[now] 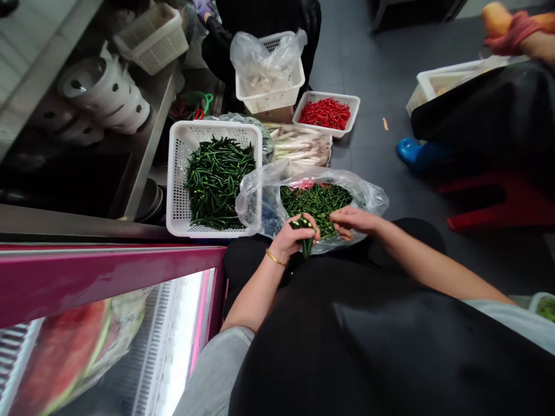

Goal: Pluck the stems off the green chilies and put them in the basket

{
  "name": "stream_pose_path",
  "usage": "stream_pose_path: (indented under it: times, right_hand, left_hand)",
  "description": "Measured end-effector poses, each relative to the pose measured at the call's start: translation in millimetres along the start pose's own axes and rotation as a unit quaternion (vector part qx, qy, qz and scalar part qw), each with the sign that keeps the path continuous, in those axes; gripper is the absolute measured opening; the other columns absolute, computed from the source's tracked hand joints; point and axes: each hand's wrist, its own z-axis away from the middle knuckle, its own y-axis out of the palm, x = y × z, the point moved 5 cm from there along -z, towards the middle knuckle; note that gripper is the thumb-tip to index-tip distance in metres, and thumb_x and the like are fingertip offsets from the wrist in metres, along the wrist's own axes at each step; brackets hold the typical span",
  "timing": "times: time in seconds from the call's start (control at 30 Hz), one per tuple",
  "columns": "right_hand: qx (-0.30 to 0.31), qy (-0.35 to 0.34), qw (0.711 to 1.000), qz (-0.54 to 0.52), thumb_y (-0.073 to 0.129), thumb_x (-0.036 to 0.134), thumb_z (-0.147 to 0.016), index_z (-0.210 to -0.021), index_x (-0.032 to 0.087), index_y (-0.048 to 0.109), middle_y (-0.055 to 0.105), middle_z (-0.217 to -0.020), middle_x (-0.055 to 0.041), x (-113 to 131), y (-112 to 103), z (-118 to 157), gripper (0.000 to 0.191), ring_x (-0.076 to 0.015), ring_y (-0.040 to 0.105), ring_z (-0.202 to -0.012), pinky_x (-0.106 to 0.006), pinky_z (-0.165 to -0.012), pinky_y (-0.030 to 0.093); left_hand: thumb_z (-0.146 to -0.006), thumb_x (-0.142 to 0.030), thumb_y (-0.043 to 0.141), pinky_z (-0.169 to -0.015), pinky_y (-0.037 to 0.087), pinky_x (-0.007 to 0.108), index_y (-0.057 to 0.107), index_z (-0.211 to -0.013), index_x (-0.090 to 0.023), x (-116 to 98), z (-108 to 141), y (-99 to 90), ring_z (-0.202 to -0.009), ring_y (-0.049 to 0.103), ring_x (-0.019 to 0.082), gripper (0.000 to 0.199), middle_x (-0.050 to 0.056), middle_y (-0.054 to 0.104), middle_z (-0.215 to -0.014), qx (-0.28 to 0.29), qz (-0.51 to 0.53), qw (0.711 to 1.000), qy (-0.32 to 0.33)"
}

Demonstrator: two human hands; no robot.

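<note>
My left hand (300,234), with a gold bangle at the wrist, is closed around several green chillies (307,247). To its right, my right hand (352,222) has its fingers bent together over the edge of a clear plastic bag (368,193); whether anything small is between them I cannot make out. Green chillies (318,202) with stems fill the open bag below both hands. A white basket (176,173) to the left holds a heap of green chillies (219,182).
Beyond the bag lie white-stemmed vegetables (299,144), a basket of red chillies (325,114) and a bag-lined basket (271,101). A steel shelf (151,138) and pink-framed case (108,283) stand left. Other people sit ahead and at right, near a red stool (477,214).
</note>
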Motion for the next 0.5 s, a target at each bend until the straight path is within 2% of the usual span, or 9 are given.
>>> stream_pose_path:
  times: [0.03,0.1,0.13,0.2,0.27,0.33,0.4,0.43,0.5]
  right_hand:
    - [-0.033,0.034,0.994,0.098,0.055,0.068,-0.075,-0.060,0.020,0.051,0.046,-0.037,0.0029,-2.0,-18.6,-4.8,0.050,-0.0100,0.043,-0.035,-0.024,-0.041,0.035]
    - [-0.147,0.079,0.953,0.252,0.054,0.065,-0.078,-0.057,0.019,0.054,0.046,-0.035,0.0004,2.1,-54.8,-20.6,0.051,-0.0098,0.043,-0.036,-0.024,-0.043,0.033]
    - [-0.177,0.102,0.939,0.275,0.049,0.064,-0.081,-0.057,0.018,0.055,0.047,-0.035,-0.0005,3.9,-64.7,-30.5,0.053,-0.0100,0.044,-0.036,-0.025,-0.044,0.035]
    - [-0.190,0.126,0.933,0.278,0.050,0.060,-0.083,-0.055,0.018,0.055,0.048,-0.036,-0.0011,4.4,-67.7,-49.1,0.050,-0.0107,0.045,-0.036,-0.026,-0.046,0.037]
    - [-0.183,0.145,0.938,0.255,0.057,0.051,-0.081,-0.054,0.019,0.054,0.049,-0.037,-0.0007,-1.0,-55.6,-56.9,0.042,-0.0111,0.045,-0.035,-0.026,-0.045,0.037]
    - [-0.194,0.146,0.941,0.235,0.057,0.046,-0.081,-0.055,0.020,0.051,0.050,-0.038,0.0001,-8.2,-37.0,-49.4,0.037,-0.0113,0.045,-0.036,-0.026,-0.044,0.037]
    - [-0.215,0.092,0.944,0.234,0.052,0.047,-0.083,-0.058,0.021,0.049,0.052,-0.042,0.0006,-9.7,-15.5,-32.9,0.037,-0.0117,0.048,-0.040,-0.024,-0.045,0.037]
    - [-0.226,0.043,0.940,0.250,0.049,0.049,-0.083,-0.059,0.021,0.048,0.054,-0.046,0.0004,-6.8,-4.6,-23.8,0.037,-0.0121,0.051,-0.044,-0.024,-0.048,0.038]
    - [-0.244,-0.046,0.916,0.316,0.046,0.046,-0.085,-0.062,0.021,0.048,0.059,-0.055,-0.0014,2.0,14.1,-8.1,0.034,-0.0131,0.054,-0.052,-0.024,-0.053,0.038]
  left_hand:
    - [-0.056,-0.032,0.081,-0.054,0.042,0.025,0.059,-0.082,-0.018,-0.1,-2.3,-8.4,-0.055,0.056,0.012,0.037,0.001,0.062,-0.065,-0.041,0.034,0.999,0.006]
    - [-0.055,-0.030,0.080,-0.052,0.042,0.023,0.059,-0.087,-0.019,-0.3,-8.2,-26.7,-0.056,0.057,0.011,0.040,-0.001,0.061,-0.065,-0.127,0.080,0.988,0.014]
    - [-0.054,-0.028,0.080,-0.052,0.042,0.023,0.059,-0.088,-0.019,-0.9,-11.1,-34.3,-0.057,0.058,0.011,0.041,-0.001,0.061,-0.066,-0.163,0.089,0.982,0.017]
    - [-0.052,-0.026,0.080,-0.054,0.044,0.023,0.059,-0.087,-0.017,-3.4,-15.4,-44.0,-0.058,0.060,0.012,0.042,0.000,0.063,-0.067,-0.213,0.086,0.973,0.026]
    - [-0.051,-0.022,0.080,-0.056,0.046,0.024,0.059,-0.086,-0.015,-4.7,-18.3,-45.9,-0.058,0.061,0.012,0.041,0.002,0.066,-0.067,-0.236,0.067,0.969,0.027]
    - [-0.048,-0.020,0.081,-0.058,0.046,0.026,0.058,-0.083,-0.014,-2.3,-20.9,-43.2,-0.057,0.061,0.014,0.041,0.003,0.066,-0.066,-0.251,0.043,0.967,0.021]
    - [-0.046,-0.020,0.082,-0.059,0.046,0.027,0.057,-0.079,-0.014,4.0,-25.0,-38.5,-0.056,0.060,0.014,0.041,0.001,0.065,-0.065,-0.258,0.021,0.966,0.017]
    - [-0.045,-0.021,0.083,-0.060,0.046,0.027,0.057,-0.077,-0.014,7.4,-27.5,-36.3,-0.056,0.060,0.013,0.041,0.000,0.064,-0.064,-0.260,0.012,0.965,0.022]
    - [-0.045,-0.022,0.083,-0.062,0.045,0.026,0.057,-0.075,-0.014,12.9,-32.1,-32.6,-0.058,0.058,0.011,0.040,-0.002,0.062,-0.065,-0.259,-0.007,0.965,0.041]
